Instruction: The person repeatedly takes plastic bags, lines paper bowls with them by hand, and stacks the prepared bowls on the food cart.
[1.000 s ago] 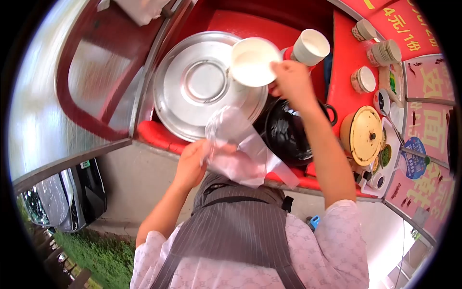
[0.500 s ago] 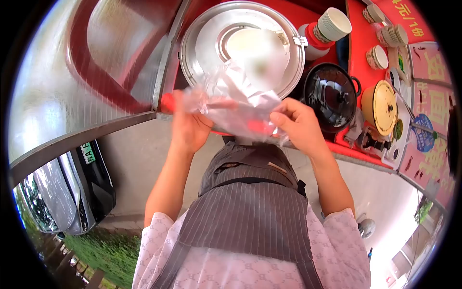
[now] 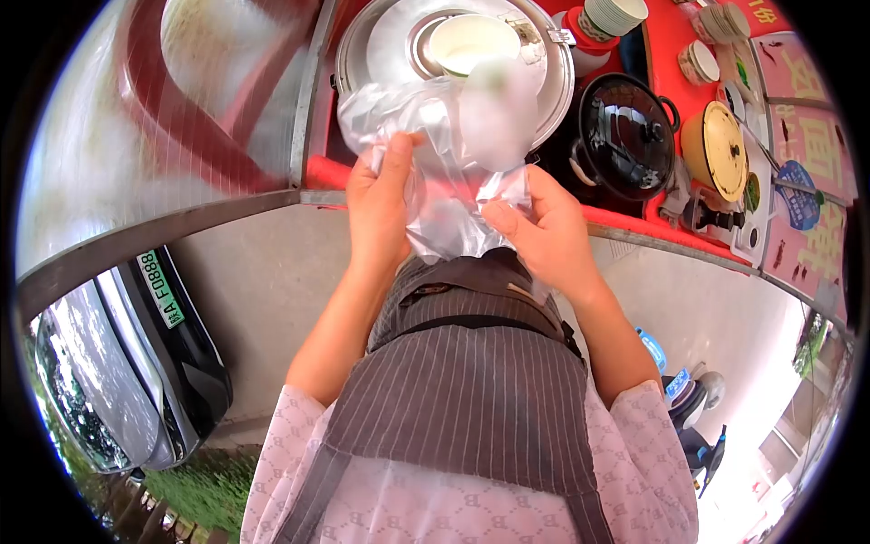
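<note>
A clear plastic bag (image 3: 439, 127) is stretched between my two hands, above the front edge of the red counter. On its left side my left hand (image 3: 385, 195) pinches the plastic with thumb and fingers. My right hand (image 3: 544, 227) grips the bag's other side. Beyond the bag, a white paper bowl (image 3: 473, 41) stands on the round silver metal lid (image 3: 390, 54). A blurred whitish patch in front of the bowl covers part of the bag and lid.
Right of the lid are a black lidded pot (image 3: 625, 136), a yellow lidded pot (image 3: 716, 150) and stacked bowls (image 3: 616, 16). A metal-framed clear panel (image 3: 199, 100) stands at left. A parked car (image 3: 136, 363) is at lower left.
The bowl has gone from my right hand onto the metal lid. My right hand has come down and taken hold of the bag, which is now spread between both hands.
</note>
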Motion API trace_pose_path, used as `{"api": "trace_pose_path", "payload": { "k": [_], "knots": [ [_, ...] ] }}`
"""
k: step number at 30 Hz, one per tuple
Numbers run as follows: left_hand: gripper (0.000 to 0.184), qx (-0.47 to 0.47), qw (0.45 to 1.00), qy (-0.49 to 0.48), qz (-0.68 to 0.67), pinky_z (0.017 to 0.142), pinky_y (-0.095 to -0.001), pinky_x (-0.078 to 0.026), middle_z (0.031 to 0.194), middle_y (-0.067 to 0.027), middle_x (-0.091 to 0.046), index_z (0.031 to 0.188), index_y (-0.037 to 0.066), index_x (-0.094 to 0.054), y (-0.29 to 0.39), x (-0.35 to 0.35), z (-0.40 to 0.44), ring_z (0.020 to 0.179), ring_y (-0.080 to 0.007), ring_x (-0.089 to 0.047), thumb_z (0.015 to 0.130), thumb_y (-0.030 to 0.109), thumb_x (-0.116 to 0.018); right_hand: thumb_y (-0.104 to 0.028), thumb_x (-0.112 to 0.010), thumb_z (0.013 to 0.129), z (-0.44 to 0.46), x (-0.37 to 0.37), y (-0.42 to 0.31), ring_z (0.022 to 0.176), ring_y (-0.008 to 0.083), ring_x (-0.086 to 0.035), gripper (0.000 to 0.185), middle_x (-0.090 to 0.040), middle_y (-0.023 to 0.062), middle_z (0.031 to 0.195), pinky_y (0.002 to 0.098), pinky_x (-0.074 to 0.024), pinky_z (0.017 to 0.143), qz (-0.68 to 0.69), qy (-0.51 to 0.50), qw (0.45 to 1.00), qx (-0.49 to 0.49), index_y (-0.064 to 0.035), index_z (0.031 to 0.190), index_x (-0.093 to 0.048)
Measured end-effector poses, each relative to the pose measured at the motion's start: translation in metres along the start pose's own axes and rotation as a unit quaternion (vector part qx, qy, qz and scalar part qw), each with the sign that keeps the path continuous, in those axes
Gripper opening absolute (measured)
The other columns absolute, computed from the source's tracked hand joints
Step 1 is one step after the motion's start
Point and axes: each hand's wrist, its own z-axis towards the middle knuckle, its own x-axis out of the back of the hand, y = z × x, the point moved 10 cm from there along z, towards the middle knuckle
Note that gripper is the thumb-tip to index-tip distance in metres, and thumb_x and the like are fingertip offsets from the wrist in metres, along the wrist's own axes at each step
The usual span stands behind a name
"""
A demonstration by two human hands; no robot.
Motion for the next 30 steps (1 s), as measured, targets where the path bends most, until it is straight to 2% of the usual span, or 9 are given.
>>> {"api": "trace_pose_path", "payload": {
  "k": [3,6,11,13,16,19,22,24,30],
  "knots": [
    [0.024,0.082,0.986,-0.066,-0.128,0.084,-0.0296,-0.053,0.104,-0.0076,-0.07,0.113,-0.003,-0.066,-0.004,-0.015,-0.009,0.094,-0.0155,-0.067,0.098,0.015,-0.065,-0.016,-0.066,0.099,-0.001,0.002,-0.014,0.072,0.005,-0.05,0.019,-0.061,-0.0012,0.084,0.0245,-0.0441,0.064,-0.069,0.015,0.996,0.045,0.0009,0.107,-0.063],
    [0.023,0.077,0.991,-0.105,-0.03,0.084,-0.0331,-0.054,0.102,-0.0086,-0.07,0.114,-0.003,-0.064,-0.013,-0.012,-0.021,0.096,-0.0163,-0.067,0.098,0.013,-0.064,-0.018,-0.065,0.1,0.001,0.016,-0.016,0.066,0.0053,-0.047,0.019,-0.056,-0.0033,0.076,0.0265,-0.0421,0.057,-0.226,0.066,0.971,0.053,0.0006,0.1,-0.064],
    [0.017,0.032,0.998,-0.027,0.035,0.037,-0.0202,-0.037,0.078,0.0,-0.066,0.094,0.004,-0.063,-0.001,-0.008,-0.014,0.054,-0.0039,-0.055,0.1,0.019,-0.065,-0.023,-0.065,0.1,-0.004,0.006,-0.007,0.062,0.0059,-0.045,0.024,-0.052,-0.0043,0.071,0.0273,-0.0398,0.054,-0.139,0.068,0.988,0.009,0.0004,0.095,-0.064],
    [0.016,0.013,0.998,-0.041,0.035,0.037,-0.0203,-0.036,0.077,-0.0001,-0.066,0.094,0.004,-0.063,-0.002,-0.006,-0.01,0.053,-0.0035,-0.054,0.099,0.019,-0.066,-0.024,-0.065,0.1,-0.002,-0.003,0.002,0.062,0.0063,-0.045,0.025,-0.052,-0.0041,0.071,0.0269,-0.0401,0.054,-0.075,0.064,0.995,-0.018,0.0004,0.095,-0.064],
    [0.013,-0.002,0.997,-0.055,0.049,0.04,-0.0207,-0.039,0.076,-0.0001,-0.065,0.095,0.003,-0.063,0.003,-0.003,-0.005,0.054,-0.004,-0.054,0.097,0.015,-0.068,-0.026,-0.065,0.101,-0.004,0.0,-0.023,0.062,0.0076,-0.046,0.026,-0.055,-0.0048,0.073,0.0283,-0.0411,0.054,-0.055,0.137,0.975,0.165,0.0005,0.097,-0.064],
    [0.014,-0.003,0.99,-0.072,0.125,0.05,-0.0237,-0.047,0.076,0.0,-0.065,0.096,0.002,-0.063,0.014,-0.022,-0.012,0.061,-0.007,-0.058,0.092,0.012,-0.071,-0.026,-0.065,0.101,0.0,0.004,-0.022,0.063,0.0081,-0.048,0.026,-0.055,0.0005,0.068,0.0311,-0.0422,0.055,-0.099,0.075,0.988,0.089,-0.0011,0.092,-0.063],
    [0.028,-0.104,0.94,-0.151,0.288,0.069,-0.0366,-0.055,0.081,-0.0074,-0.072,0.103,0.001,-0.063,0.02,-0.038,-0.013,0.074,-0.0221,-0.069,0.084,0.018,-0.075,-0.024,-0.066,0.099,0.005,0.004,-0.03,0.057,0.0147,-0.051,0.027,-0.054,0.0089,0.065,0.0347,-0.0433,0.055,-0.27,0.079,0.953,0.109,-0.0031,0.085,-0.058],
    [0.042,-0.104,0.785,-0.168,0.587,0.072,-0.0375,-0.054,0.085,-0.0132,-0.072,0.113,0.001,-0.062,0.018,-0.047,-0.018,0.077,-0.0276,-0.07,0.084,0.027,-0.076,-0.023,-0.069,0.095,0.0,-0.022,-0.047,0.057,0.0265,-0.056,0.03,-0.055,0.0162,0.066,0.0379,-0.0443,0.055,-0.426,0.016,0.887,0.176,-0.0038,0.08,-0.052],
    [0.032,-0.219,0.687,-0.065,0.69,0.069,-0.0447,-0.052,0.093,-0.0147,-0.068,0.116,0.008,-0.063,0.055,-0.044,0.005,0.082,-0.039,-0.066,0.084,0.006,-0.066,-0.028,-0.073,0.088,-0.02,-0.049,-0.044,0.053,0.0303,-0.063,0.031,-0.06,0.0097,0.061,0.0409,-0.0482,0.047,-0.583,-0.077,0.772,0.24,-0.0077,0.078,-0.053]
  ]
}}
